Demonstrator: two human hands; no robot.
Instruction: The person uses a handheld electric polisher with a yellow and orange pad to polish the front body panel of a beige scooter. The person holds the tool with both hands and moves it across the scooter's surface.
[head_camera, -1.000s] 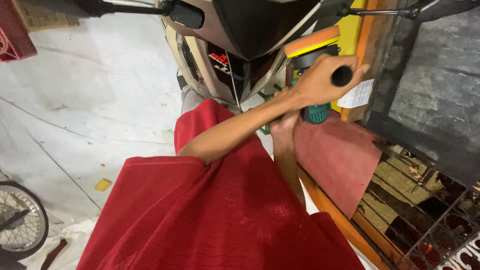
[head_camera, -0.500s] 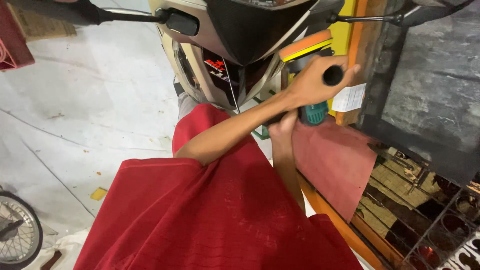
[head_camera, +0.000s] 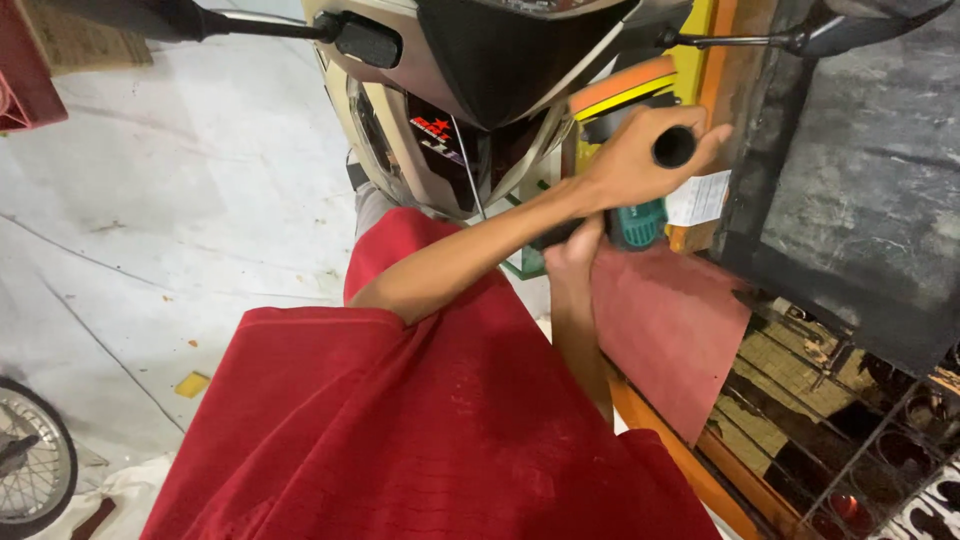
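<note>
1. Left hand (head_camera: 625, 165) clenched round the black side handle (head_camera: 675, 147) of the polisher (head_camera: 630, 150); right hand (head_camera: 572, 245) wrapped on its teal body (head_camera: 640, 222).
2. Versus 0.5 s ago: grip unchanged; the tool sits slightly toward 12 o'clock.
3. Handle's long axis points toward the camera, round end showing; orange pad (head_camera: 625, 85) at 11 o'clock of the left hand, against the scooter (head_camera: 480, 90).
4. Tool lies between both hands.

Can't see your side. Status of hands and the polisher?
Left hand shut on side handle. Right hand on polisher body, grip hidden. Orange pad at scooter front.
</note>
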